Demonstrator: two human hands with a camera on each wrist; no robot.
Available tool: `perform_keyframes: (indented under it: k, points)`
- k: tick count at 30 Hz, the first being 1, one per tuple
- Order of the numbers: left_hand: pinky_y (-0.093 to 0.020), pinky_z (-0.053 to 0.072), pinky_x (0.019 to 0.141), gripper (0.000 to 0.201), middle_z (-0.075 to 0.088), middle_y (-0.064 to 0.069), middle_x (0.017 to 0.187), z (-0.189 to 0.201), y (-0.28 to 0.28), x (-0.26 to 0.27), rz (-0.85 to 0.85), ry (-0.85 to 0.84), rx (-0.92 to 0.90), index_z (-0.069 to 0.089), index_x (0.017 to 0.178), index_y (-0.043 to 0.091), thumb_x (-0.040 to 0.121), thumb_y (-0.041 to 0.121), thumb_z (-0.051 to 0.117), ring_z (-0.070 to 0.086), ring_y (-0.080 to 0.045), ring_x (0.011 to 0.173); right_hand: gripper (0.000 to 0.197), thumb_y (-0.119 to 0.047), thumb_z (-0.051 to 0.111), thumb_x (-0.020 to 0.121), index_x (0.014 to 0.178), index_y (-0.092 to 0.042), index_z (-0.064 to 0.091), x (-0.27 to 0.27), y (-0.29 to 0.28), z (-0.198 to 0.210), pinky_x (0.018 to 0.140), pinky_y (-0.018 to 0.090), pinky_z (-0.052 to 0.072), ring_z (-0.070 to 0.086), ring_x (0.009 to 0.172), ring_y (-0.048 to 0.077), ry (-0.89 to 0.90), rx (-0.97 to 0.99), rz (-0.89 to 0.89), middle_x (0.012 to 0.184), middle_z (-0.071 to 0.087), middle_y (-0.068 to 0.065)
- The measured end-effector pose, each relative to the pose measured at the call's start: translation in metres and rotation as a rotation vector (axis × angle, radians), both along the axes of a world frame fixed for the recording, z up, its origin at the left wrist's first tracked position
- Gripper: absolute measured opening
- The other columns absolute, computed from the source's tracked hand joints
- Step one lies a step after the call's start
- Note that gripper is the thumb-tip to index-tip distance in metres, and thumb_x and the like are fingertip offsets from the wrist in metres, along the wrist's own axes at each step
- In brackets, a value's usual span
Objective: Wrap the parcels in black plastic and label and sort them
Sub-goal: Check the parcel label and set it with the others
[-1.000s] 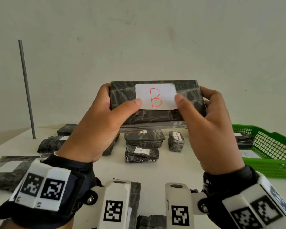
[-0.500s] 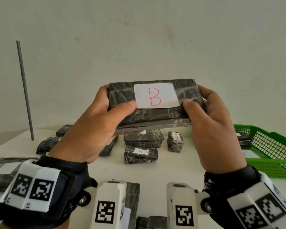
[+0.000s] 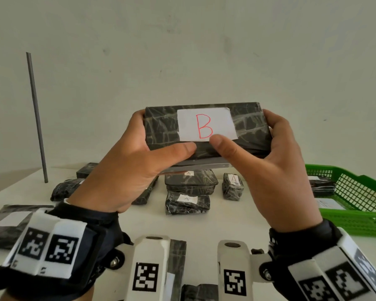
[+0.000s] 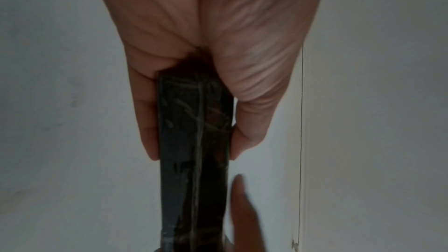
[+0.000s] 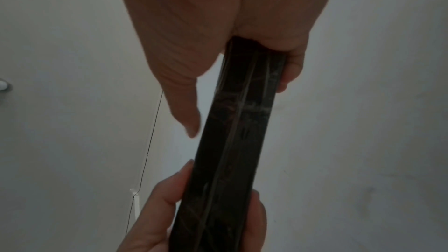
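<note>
Both hands hold one wrapped parcel (image 3: 206, 131) up in the air above the table (image 3: 237, 222), at about 12 o'clock from the wrists. Left hand (image 3: 128, 170) grips the parcel's 9 o'clock end, fingers behind and thumb on the front; right hand (image 3: 274, 170) grips the 3 o'clock end the same way. The two thumb tips nearly meet at the 6 o'clock edge of the white label (image 3: 206, 124), which bears a red B.

Judging from this, the labelling step is closing: the thumbs seem to be smoothing the label's lower edge down. Next comes sorting, which calls for freeing one hand and carrying the parcel to its pile. Parcels marked A (image 3: 189, 187) lie at 6 o'clock below it; a green basket (image 3: 356, 192) sits at 4 o'clock, perhaps the B place, though its labels are unreadable.
</note>
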State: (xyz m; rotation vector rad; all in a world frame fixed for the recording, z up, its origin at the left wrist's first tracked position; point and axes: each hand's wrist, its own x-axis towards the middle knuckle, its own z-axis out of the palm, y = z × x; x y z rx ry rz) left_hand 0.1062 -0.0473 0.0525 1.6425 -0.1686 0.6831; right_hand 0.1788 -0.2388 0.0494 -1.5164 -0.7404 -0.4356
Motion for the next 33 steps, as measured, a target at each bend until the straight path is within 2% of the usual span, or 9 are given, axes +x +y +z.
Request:
perform_keyframes:
  k: [8, 12, 17, 19, 23, 27, 29, 31, 33]
  points:
    - [-0.041, 0.052, 0.1, 0.078, 0.077, 0.007, 0.117, 0.001, 0.001, -0.001, 0.003, 0.02, -0.01, 0.052, 0.131, 0.025, 0.06, 0.044, 0.08, 0.073, -0.014, 0.112, 0.074, -0.039, 0.09, 0.078, 0.139, -0.021, 0.053, 0.009, -0.001, -0.002, 0.097, 0.038, 0.059, 0.075, 0.106, 0.011, 0.061, 0.075, 0.118, 0.115, 0.078, -0.005]
    - [-0.044, 0.053, 0.098, 0.069, 0.078, 0.002, 0.115, 0.001, 0.003, 0.0, -0.016, 0.029, -0.035, 0.055, 0.129, 0.024, 0.065, 0.037, 0.08, 0.074, -0.02, 0.111, 0.047, -0.026, 0.06, 0.094, 0.14, -0.017, 0.057, 0.016, -0.007, -0.003, 0.103, 0.045, 0.056, 0.073, 0.114, 0.021, 0.081, 0.154, 0.2, 0.119, 0.078, 0.002]
    - [-0.046, 0.056, 0.095, 0.06, 0.078, 0.001, 0.113, 0.001, 0.004, 0.001, -0.034, 0.039, -0.067, 0.057, 0.126, 0.024, 0.069, 0.03, 0.077, 0.075, -0.022, 0.108, 0.038, 0.003, 0.042, 0.107, 0.123, -0.02, 0.067, 0.022, -0.019, -0.003, 0.081, 0.011, 0.054, 0.074, 0.098, 0.0, 0.12, 0.157, 0.296, 0.102, 0.081, -0.011]
    - [-0.04, 0.06, 0.086, 0.063, 0.078, -0.001, 0.113, 0.001, 0.005, 0.001, -0.057, 0.036, -0.088, 0.058, 0.126, 0.023, 0.066, 0.03, 0.077, 0.076, -0.022, 0.105, 0.035, -0.003, 0.042, 0.107, 0.118, -0.021, 0.07, 0.027, -0.019, -0.007, 0.083, 0.012, 0.054, 0.074, 0.101, 0.001, 0.125, 0.144, 0.276, 0.106, 0.081, -0.008]
    - [-0.04, 0.06, 0.085, 0.065, 0.079, 0.0, 0.111, 0.001, 0.007, 0.001, -0.055, 0.013, -0.079, 0.058, 0.124, 0.022, 0.063, 0.029, 0.079, 0.076, -0.022, 0.104, 0.043, -0.016, 0.036, 0.11, 0.146, -0.008, 0.057, 0.027, -0.02, -0.008, 0.105, 0.017, 0.046, 0.056, 0.121, -0.007, 0.262, 0.263, 0.358, 0.139, 0.065, 0.002]
    - [-0.035, 0.063, 0.082, 0.072, 0.078, -0.002, 0.114, 0.0, 0.005, 0.0, -0.078, 0.005, -0.082, 0.057, 0.128, 0.021, 0.062, 0.038, 0.078, 0.076, -0.022, 0.105, 0.035, -0.006, 0.042, 0.108, 0.124, -0.027, 0.066, 0.018, -0.014, -0.004, 0.093, 0.011, 0.049, 0.066, 0.107, -0.009, 0.146, 0.143, 0.228, 0.111, 0.076, -0.022]
    - [-0.036, 0.062, 0.089, 0.077, 0.078, 0.002, 0.113, 0.001, 0.003, 0.0, -0.067, -0.001, -0.055, 0.054, 0.13, 0.021, 0.059, 0.037, 0.081, 0.075, -0.018, 0.107, 0.027, -0.011, 0.055, 0.105, 0.126, -0.024, 0.065, 0.016, -0.01, -0.002, 0.094, 0.022, 0.054, 0.071, 0.106, 0.002, 0.077, 0.078, 0.191, 0.11, 0.078, -0.015]
    - [-0.036, 0.057, 0.094, 0.083, 0.078, 0.005, 0.116, 0.001, 0.001, -0.001, -0.059, -0.002, -0.034, 0.052, 0.132, 0.023, 0.057, 0.039, 0.083, 0.074, -0.016, 0.109, 0.052, -0.03, 0.072, 0.092, 0.14, -0.018, 0.058, 0.014, -0.006, -0.002, 0.103, 0.039, 0.055, 0.073, 0.112, 0.014, 0.057, 0.073, 0.161, 0.118, 0.078, -0.003]
    - [-0.035, 0.054, 0.096, 0.086, 0.077, 0.007, 0.118, 0.001, 0.0, -0.001, -0.054, 0.001, -0.018, 0.051, 0.134, 0.025, 0.056, 0.039, 0.085, 0.073, -0.015, 0.112, 0.074, -0.036, 0.08, 0.082, 0.148, -0.016, 0.051, 0.011, -0.003, -0.002, 0.105, 0.041, 0.055, 0.073, 0.114, 0.013, 0.038, 0.061, 0.138, 0.121, 0.077, -0.004]
